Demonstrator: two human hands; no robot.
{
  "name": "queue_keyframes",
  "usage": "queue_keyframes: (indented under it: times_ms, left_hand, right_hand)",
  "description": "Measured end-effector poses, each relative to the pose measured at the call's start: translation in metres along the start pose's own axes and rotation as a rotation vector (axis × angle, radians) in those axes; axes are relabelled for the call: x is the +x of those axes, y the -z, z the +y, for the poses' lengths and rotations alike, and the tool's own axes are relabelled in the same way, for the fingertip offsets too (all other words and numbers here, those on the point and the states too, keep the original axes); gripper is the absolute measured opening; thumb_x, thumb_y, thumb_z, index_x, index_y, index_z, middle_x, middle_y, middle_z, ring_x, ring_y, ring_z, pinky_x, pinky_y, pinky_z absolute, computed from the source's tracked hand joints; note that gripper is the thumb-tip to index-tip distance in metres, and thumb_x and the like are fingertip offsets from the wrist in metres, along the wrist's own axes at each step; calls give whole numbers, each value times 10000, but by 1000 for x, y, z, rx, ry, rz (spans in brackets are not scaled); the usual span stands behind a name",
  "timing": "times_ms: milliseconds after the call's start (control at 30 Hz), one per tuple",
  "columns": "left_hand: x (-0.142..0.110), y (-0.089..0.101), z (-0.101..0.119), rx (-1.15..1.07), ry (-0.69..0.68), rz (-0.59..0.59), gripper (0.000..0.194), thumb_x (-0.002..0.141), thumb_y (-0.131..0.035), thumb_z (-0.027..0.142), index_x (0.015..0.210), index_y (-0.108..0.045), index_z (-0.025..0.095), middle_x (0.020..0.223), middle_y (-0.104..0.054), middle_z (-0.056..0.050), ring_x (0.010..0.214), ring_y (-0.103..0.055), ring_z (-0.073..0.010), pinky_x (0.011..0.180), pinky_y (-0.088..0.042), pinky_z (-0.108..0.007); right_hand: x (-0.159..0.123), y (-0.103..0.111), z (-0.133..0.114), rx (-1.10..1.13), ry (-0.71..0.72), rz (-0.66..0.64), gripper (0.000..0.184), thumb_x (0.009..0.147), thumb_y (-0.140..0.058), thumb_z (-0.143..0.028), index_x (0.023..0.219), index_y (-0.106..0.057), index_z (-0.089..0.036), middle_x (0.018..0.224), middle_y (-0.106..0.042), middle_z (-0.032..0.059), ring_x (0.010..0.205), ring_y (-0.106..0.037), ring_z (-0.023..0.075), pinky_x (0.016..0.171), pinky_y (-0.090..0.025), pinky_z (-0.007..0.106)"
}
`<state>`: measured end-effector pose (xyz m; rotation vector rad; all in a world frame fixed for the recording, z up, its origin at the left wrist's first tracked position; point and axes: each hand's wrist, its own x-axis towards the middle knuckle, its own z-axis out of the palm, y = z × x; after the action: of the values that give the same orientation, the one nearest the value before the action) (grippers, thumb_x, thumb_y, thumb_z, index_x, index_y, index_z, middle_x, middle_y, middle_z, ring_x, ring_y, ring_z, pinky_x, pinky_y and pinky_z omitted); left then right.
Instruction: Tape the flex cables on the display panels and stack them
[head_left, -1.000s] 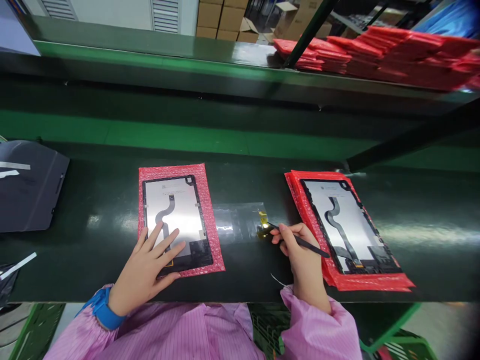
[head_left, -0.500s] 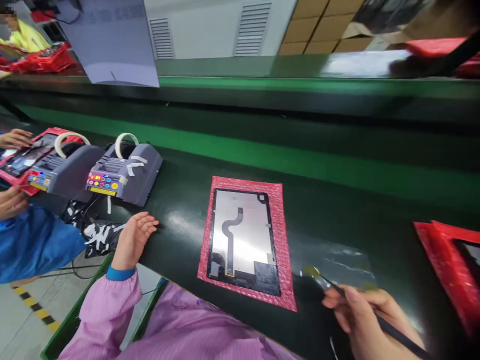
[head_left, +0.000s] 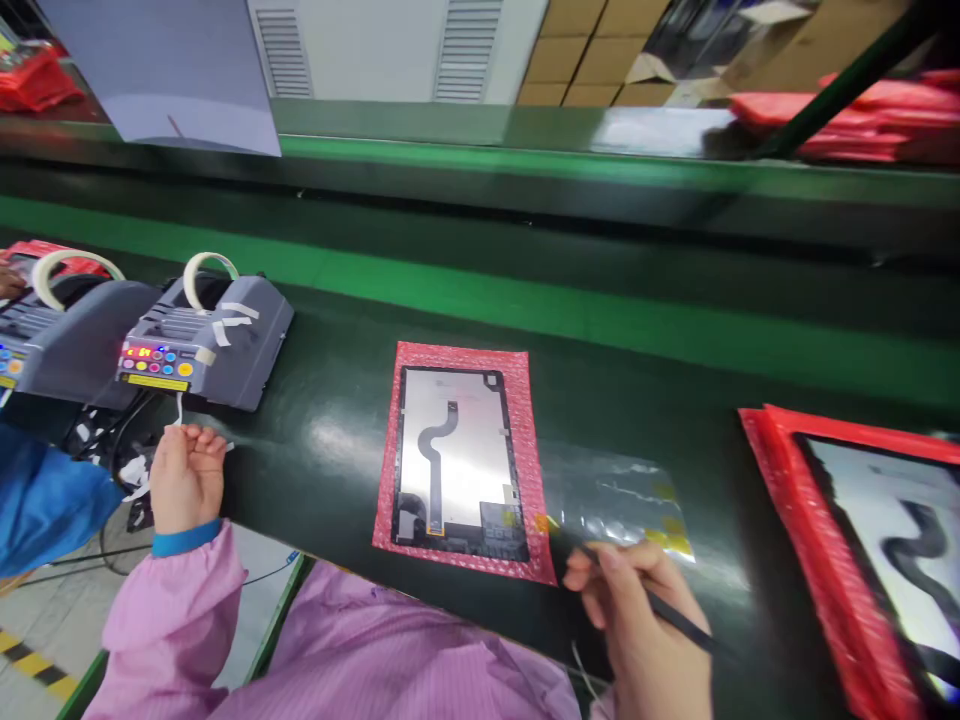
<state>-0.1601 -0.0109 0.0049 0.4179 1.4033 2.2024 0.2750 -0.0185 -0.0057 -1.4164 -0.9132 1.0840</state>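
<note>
My left hand (head_left: 187, 480) is at the front of a grey tape dispenser (head_left: 210, 345), its fingers curled and pinching the end of a white tape strip (head_left: 179, 408) that hangs from the outlet. Black tweezers (head_left: 679, 622) are gripped in my right hand (head_left: 637, 610). Near their blurred tip is a small yellow tape piece (head_left: 547, 524), over the edge of a pink bubble bag (head_left: 538, 470). On that bag lies a screen panel (head_left: 480, 450), back side up, with a grey flex cable (head_left: 435, 480). A clear film sheet (head_left: 607, 490) with yellow tape pieces lies right of the bag.
Another panel (head_left: 870, 490) rests on red bubble bags (head_left: 780, 500) at the right. A second tape dispenser (head_left: 82, 330) stands at the left, near a co-worker's blue sleeve (head_left: 52, 500). A green shelf (head_left: 450, 125) runs along the back, with red bags (head_left: 847, 120) on it.
The view has swung left. My left hand has left the panel and reached the dispenser's tape strip. My right hand has brought the tweezers and yellow tape from the film to the bag's edge.
</note>
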Motion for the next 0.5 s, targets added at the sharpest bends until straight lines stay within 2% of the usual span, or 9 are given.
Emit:
queue_keyframes:
  times_ms: [100, 167, 200, 233, 300, 367, 433, 500]
  left_hand:
    - [-33, -13, -16, 20, -40, -79, 338, 837, -847, 367, 756, -571, 189, 683, -634, 56, 635, -602, -78, 619, -508, -182]
    - [-63, -21, -28, 84, -34, -197, 300, 828, -855, 388, 836, -620, 201, 732, -684, 30, 687, -652, -112, 664, -539, -224]
    - [-79, -25, -33, 135, -37, -290, 264, 856, -830, 385, 909, -643, 207, 765, -711, 14, 714, -674, -130, 682, -548, -245]
    - [-95, -29, -37, 207, -61, -436, 223, 914, -772, 369, 1024, -645, 223, 815, -736, 1, 761, -698, -145, 722, -559, -267]
    - [-121, -37, -42, 349, -155, -710, 254, 1004, -644, 282, 1248, -579, 262, 951, -767, -22, 890, -729, -164, 850, -570, -327]
    - [-139, -44, -42, 519, -242, -939, 313, 1011, -580, 190, 1313, -555, 272, 1119, -758, -58, 1060, -721, -192, 986, -545, -389]
    - [-148, -48, -40, 671, -298, -1091, 323, 979, -583, 139, 1284, -589, 245, 1249, -723, -97, 1211, -677, -231, 1089, -505, -441]
    - [-152, -50, -40, 738, -367, -1170, 367, 961, -590, 109, 1311, -573, 217, 1292, -709, -120, 1292, -643, -250, 1149, -474, -483]
  right_hand:
    - [-18, -17, 8, 32, -33, -98, 418, 890, -766, -500, 682, -546, -213, 607, -679, 18, 365, -494, 85, 326, -377, 184]
    - [-30, -29, 15, 36, -51, -168, 395, 923, -730, -488, 698, -554, -216, 619, -689, 21, 358, -510, 91, 312, -384, 183]
    - [-36, -34, 19, 33, -58, -198, 381, 934, -717, -486, 712, -562, -217, 636, -700, 28, 371, -535, 100, 314, -400, 187]
    - [-40, -39, 22, 29, -63, -223, 372, 939, -710, -485, 723, -565, -219, 651, -708, 32, 386, -557, 109, 317, -417, 193]
    - [-47, -47, 27, 20, -63, -248, 354, 937, -715, -474, 738, -559, -225, 682, -722, 34, 411, -583, 118, 334, -452, 206]
    - [-50, -52, 31, 8, -49, -243, 336, 932, -728, -449, 747, -554, -229, 700, -729, 28, 418, -585, 114, 358, -477, 214]
    - [-51, -54, 33, -11, -32, -233, 321, 931, -733, -432, 755, -556, -231, 716, -739, 26, 418, -585, 111, 380, -494, 222]
    - [-50, -56, 35, -35, -26, -237, 310, 931, -732, -430, 765, -561, -232, 721, -745, 26, 412, -582, 110, 387, -496, 225]
